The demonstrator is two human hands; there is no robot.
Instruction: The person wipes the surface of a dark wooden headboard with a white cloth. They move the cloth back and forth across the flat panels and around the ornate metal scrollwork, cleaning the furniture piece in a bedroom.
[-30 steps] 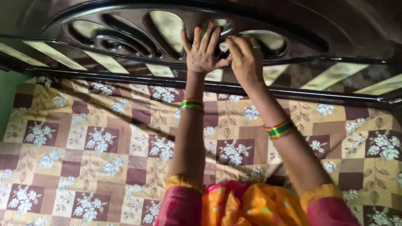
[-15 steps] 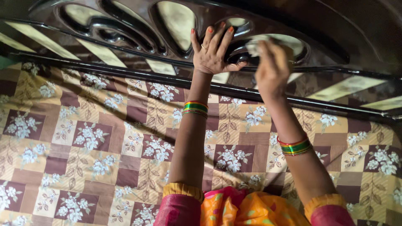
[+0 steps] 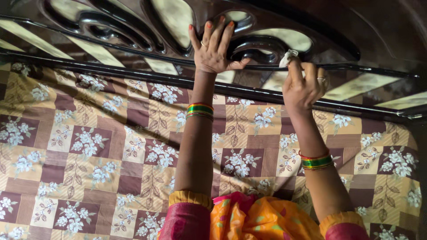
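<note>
A dark glossy carved headboard with oval cut-outs runs across the top of the view. My left hand lies flat against it, fingers spread upward, thumb hooked on a curved bar. My right hand pinches a small white cloth and presses it to the lower edge of a cut-out on the right. Both wrists wear green and red bangles.
A bed covered by a brown and yellow checked sheet with white flowers fills the lower view. A dark rail of the frame crosses above the sheet. Orange and pink clothing shows at the bottom middle.
My right hand with the cloth has moved down and to the right along the carved cut-out. My left hand stays pressed on the headboard. The view has shifted slightly.
</note>
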